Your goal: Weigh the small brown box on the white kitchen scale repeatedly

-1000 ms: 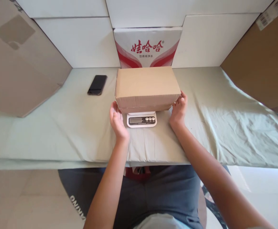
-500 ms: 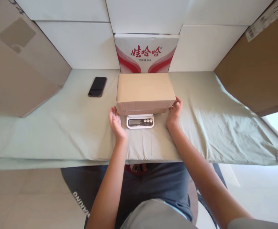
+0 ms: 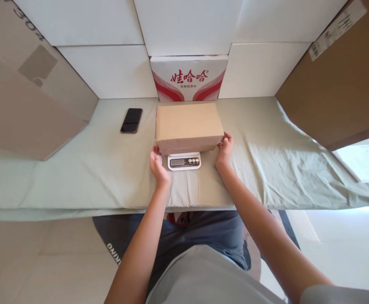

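Hands open: my left hand [image 3: 157,162] and right hand [image 3: 224,148] flank the cardboard box [image 3: 188,128] sitting on the kitchen scale [image 3: 184,161], fingertips touching its lower corners. Feels stiff, probably light; bottom edges suit lifting.

Soft, even daylight fills my view, brightest at the lower right where the floor [image 3: 358,160] washes out to glare. Shadows stay faint, and only a thin one lies under the box [image 3: 189,126]. Straight edges bow near the corners, and focus stays sharp throughout.

makeshift packing station; cloth-covered table [image 3: 282,169], stacked cartons [image 3: 336,84], small scale [image 3: 184,161]
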`<state>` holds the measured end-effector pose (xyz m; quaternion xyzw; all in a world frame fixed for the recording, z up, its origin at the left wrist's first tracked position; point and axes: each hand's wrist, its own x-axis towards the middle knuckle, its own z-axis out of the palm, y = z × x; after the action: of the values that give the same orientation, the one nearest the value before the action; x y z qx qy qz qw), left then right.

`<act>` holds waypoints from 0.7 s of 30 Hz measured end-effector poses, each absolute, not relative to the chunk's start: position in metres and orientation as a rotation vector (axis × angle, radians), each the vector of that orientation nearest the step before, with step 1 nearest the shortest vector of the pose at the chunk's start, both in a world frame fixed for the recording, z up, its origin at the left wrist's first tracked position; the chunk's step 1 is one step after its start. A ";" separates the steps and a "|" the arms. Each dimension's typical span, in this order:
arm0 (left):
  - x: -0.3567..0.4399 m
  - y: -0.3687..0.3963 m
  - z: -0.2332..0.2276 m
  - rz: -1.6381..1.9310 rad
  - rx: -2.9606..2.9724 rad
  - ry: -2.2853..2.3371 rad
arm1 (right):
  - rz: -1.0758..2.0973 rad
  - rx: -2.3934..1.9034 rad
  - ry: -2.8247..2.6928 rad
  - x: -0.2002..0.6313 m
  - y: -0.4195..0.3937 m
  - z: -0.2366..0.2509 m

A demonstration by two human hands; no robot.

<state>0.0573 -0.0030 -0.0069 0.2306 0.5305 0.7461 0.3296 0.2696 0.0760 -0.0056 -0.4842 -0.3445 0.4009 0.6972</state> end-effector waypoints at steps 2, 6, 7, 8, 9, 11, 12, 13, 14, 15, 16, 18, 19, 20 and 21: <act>0.058 -0.004 -0.007 1.959 0.584 1.384 | 0.902 -1.079 -0.771 0.270 0.075 -0.007; 0.060 -0.005 -0.006 1.963 0.547 1.386 | 0.907 -1.135 -0.795 0.272 0.072 -0.012; 0.061 -0.006 -0.005 1.965 0.537 1.388 | 0.911 -1.141 -0.797 0.272 0.071 -0.012; 0.062 -0.006 -0.005 1.970 0.525 1.392 | 0.916 -1.141 -0.797 0.272 0.070 -0.013; 0.063 -0.007 -0.005 1.976 0.513 1.397 | 0.920 -1.136 -0.797 0.272 0.070 -0.013; 0.064 -0.008 -0.005 1.991 0.490 1.406 | 0.925 -1.122 -0.801 0.271 0.069 -0.014; 0.064 -0.009 -0.005 1.998 0.478 1.409 | 0.925 -1.118 -0.804 0.271 0.068 -0.014; 0.064 -0.009 -0.005 2.000 0.468 1.409 | 0.922 -1.116 -0.809 0.271 0.068 -0.014; 0.064 -0.010 -0.005 1.998 0.463 1.408 | 0.917 -1.115 -0.813 0.271 0.068 -0.014; 0.063 -0.010 -0.006 1.992 0.466 1.406 | 0.912 -1.116 -0.818 0.270 0.067 -0.014; 0.063 -0.011 -0.006 1.984 0.479 1.404 | 0.908 -1.117 -0.823 0.270 0.067 -0.014; 0.062 -0.012 -0.007 1.968 0.517 1.406 | 0.904 -1.119 -0.831 0.271 0.067 -0.013; 0.062 -0.012 -0.007 1.959 0.538 1.407 | 0.905 -1.121 -0.834 0.271 0.067 -0.013; 0.062 -0.012 -0.008 1.949 0.558 1.405 | 0.909 -1.122 -0.837 0.272 0.067 -0.013; 0.061 -0.012 -0.008 1.937 0.574 1.402 | 0.929 -1.121 -0.846 0.272 0.067 -0.013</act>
<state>0.0611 -0.0120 -0.0084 0.2201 0.5371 0.7422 0.3349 0.2724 0.0672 -0.0127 -0.4967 -0.3747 0.4114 0.6661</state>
